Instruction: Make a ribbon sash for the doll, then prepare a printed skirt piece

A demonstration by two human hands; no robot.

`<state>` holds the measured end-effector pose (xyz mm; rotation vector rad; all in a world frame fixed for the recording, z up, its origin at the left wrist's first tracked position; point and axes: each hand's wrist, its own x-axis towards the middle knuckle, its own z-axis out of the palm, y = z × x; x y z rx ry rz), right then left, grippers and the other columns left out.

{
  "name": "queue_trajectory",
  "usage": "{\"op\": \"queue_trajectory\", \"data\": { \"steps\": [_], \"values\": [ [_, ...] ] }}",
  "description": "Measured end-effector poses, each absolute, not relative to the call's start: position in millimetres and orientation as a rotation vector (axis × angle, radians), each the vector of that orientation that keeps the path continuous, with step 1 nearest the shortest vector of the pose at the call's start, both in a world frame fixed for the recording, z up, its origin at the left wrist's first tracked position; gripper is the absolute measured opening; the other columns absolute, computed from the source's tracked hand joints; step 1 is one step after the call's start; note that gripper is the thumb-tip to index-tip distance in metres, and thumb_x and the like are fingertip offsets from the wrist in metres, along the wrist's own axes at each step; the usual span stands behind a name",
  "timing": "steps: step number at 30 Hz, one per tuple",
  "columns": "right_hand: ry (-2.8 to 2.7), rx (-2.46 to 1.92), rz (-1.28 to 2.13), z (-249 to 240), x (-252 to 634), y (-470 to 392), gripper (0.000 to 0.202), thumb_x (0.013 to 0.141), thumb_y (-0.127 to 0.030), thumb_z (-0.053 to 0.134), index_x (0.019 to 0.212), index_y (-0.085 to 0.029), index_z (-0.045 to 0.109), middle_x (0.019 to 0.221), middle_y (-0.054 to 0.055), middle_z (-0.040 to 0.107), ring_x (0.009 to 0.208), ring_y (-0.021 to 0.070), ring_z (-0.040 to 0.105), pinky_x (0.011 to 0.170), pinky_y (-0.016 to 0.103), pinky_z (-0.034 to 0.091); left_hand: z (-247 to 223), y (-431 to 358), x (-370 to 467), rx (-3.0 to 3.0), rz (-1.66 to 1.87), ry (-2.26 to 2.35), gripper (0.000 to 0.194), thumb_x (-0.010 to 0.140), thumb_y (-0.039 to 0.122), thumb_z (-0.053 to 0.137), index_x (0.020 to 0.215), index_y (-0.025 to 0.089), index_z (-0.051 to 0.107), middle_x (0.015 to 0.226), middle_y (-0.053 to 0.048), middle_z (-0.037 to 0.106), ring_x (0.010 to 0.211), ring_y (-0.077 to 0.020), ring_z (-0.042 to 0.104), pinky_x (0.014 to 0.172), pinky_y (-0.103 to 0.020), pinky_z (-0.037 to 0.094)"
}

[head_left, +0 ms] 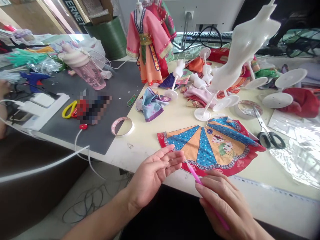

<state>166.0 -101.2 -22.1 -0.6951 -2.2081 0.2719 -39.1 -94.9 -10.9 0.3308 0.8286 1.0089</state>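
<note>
My left hand [152,175] is turned palm up in front of the table edge, fingers stretched out and thumb lying across the palm. A tiny pale speck may rest by the fingers; it is too small to make out. My right hand [222,200] is closed around a slim pink pen-like tool [194,174]. Its thin, pale tip points at my left fingertips. Just beyond both hands a fan-shaped doll skirt [205,151] lies spread flat, with blue and orange panels, a flower pattern and a red border.
Black-handled scissors [268,133] lean on a tape roll [247,109] at the right. A white mannequin [240,50] stands behind the skirt, near a dressed doll form [145,43]. Another tape roll [122,126], a pink bottle [87,68] and a power strip [46,110] occupy the left.
</note>
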Motion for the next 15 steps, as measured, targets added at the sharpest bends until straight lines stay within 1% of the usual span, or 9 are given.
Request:
{"op": "queue_trajectory", "data": {
  "steps": [3, 6, 10, 13, 15],
  "values": [
    [-2.193, -0.698, 0.276, -23.0, 162.1, -103.3, 0.028, 0.080, -0.006, 0.053, 0.107, -0.012, 0.058, 0.083, 0.007, 0.068, 0.079, 0.0172, 0.064, 0.079, 0.038, 0.055, -12.2, -95.1, -35.2, 0.313, 0.993, 0.842, 0.052, 0.083, 0.007, 0.045, 0.134, 0.013, 0.039, 0.127, -0.013, 0.057, 0.119, -0.0211, 0.054, 0.108, -0.040, 0.038],
    [-2.190, -0.697, 0.280, -24.4, 161.8, -105.8, 0.025, 0.079, -0.006, 0.054, 0.103, -0.010, 0.059, 0.080, 0.007, 0.067, 0.077, 0.0169, 0.064, 0.079, 0.039, 0.055, -13.4, -94.9, -32.1, 0.303, 0.985, 0.845, 0.053, 0.082, 0.007, 0.046, 0.134, 0.013, 0.039, 0.127, -0.013, 0.058, 0.119, -0.0216, 0.054, 0.107, -0.040, 0.038],
    [-2.180, -0.694, 0.285, -26.2, 162.1, -107.6, 0.025, 0.077, -0.004, 0.054, 0.102, -0.009, 0.059, 0.079, 0.008, 0.067, 0.076, 0.0171, 0.063, 0.078, 0.040, 0.055, -13.2, -94.8, -30.5, 0.294, 0.983, 0.848, 0.054, 0.081, 0.008, 0.054, 0.133, 0.013, 0.040, 0.124, -0.013, 0.060, 0.118, -0.0222, 0.055, 0.107, -0.039, 0.039],
    [-2.176, -0.702, 0.281, -25.8, 162.2, -107.2, 0.026, 0.077, -0.005, 0.054, 0.102, -0.010, 0.059, 0.079, 0.007, 0.067, 0.076, 0.0172, 0.064, 0.077, 0.040, 0.055, -11.8, -94.9, -29.7, 0.314, 0.977, 0.887, 0.052, 0.081, 0.011, 0.058, 0.131, 0.014, 0.043, 0.119, -0.012, 0.063, 0.113, -0.0219, 0.058, 0.104, -0.039, 0.041],
    [-2.165, -0.710, 0.274, -23.9, 162.8, -106.3, 0.027, 0.078, -0.005, 0.053, 0.103, -0.011, 0.058, 0.080, 0.007, 0.067, 0.077, 0.0168, 0.064, 0.077, 0.039, 0.056, -11.6, -95.0, -29.0, 0.340, 0.969, 0.899, 0.046, 0.082, 0.012, 0.060, 0.126, 0.014, 0.048, 0.113, -0.011, 0.066, 0.106, -0.0206, 0.062, 0.101, -0.038, 0.044]
  ]
}}
